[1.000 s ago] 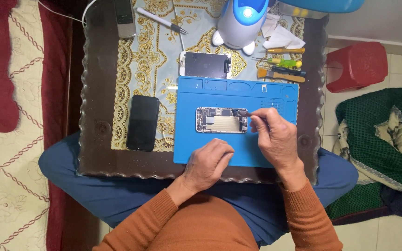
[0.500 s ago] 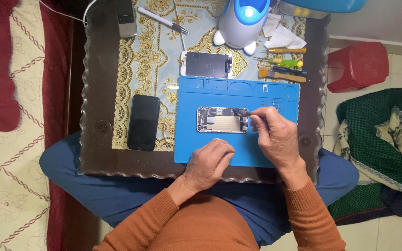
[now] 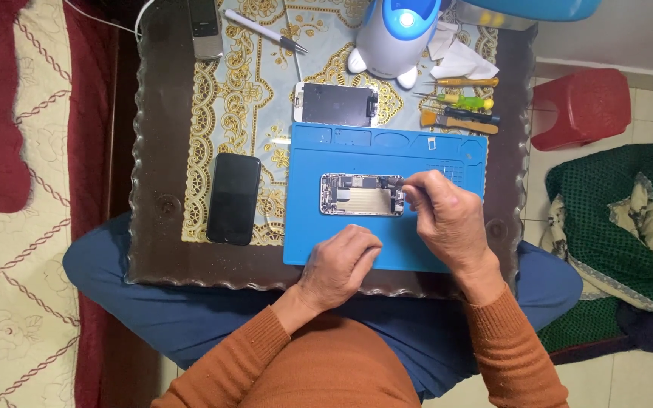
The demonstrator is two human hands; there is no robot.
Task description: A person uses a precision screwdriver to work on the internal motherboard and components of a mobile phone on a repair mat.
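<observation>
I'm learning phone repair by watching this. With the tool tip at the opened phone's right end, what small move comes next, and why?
Probably a gentle lift or pry at that end. The right hand holds a thin tool whose tip meets the opened phone on the blue mat, while the left hand rests curled just below it.

- It looked like a home used for phone repair.
- A low glass-topped desk with a lace cloth stood on patterned carpet.
- A blue repair mat, small screwdrivers and an opened phone lay on it.
</observation>
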